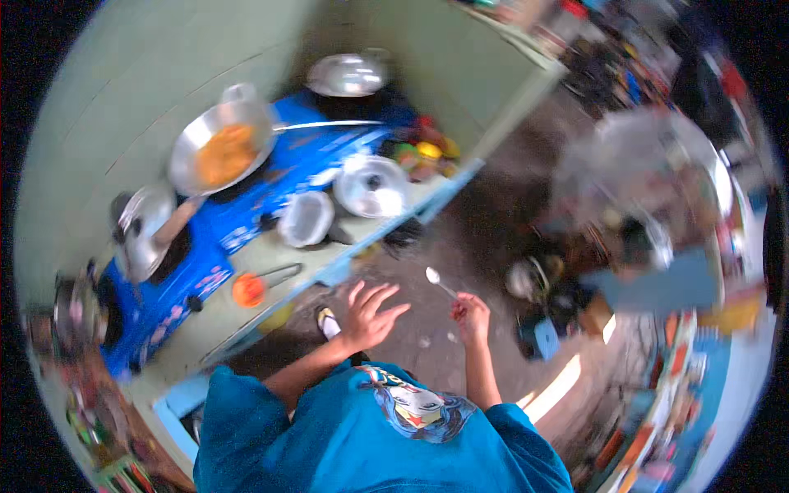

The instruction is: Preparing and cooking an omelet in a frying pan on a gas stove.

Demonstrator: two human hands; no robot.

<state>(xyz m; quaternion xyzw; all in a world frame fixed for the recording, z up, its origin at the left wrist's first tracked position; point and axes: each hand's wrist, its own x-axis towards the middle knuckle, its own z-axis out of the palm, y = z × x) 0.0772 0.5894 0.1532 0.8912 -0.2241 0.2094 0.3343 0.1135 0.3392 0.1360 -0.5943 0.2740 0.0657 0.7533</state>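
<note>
My right hand (472, 317) grips a metal spoon (433, 275) by its handle, its bowl pointing up and left over the floor. My left hand (374, 315) is raised with fingers spread and holds nothing, close to the counter edge. Left of it, a small ladle or strainer (249, 289) with orange stuff in it lies on the counter. Farther back on the blue stove (234, 222) sits a metal wok (185, 145) containing orange food. A pale bowl (306, 219) and a round metal vessel (372, 187) stand near the counter's front.
A lidded pot (145, 234) stands at the stove's left, a shiny metal pan (347, 75) at its far end. Colourful vegetables or fruit (428, 151) lie in the counter corner. A blue-grey board (659, 280), pots and blurred household goods are at the right.
</note>
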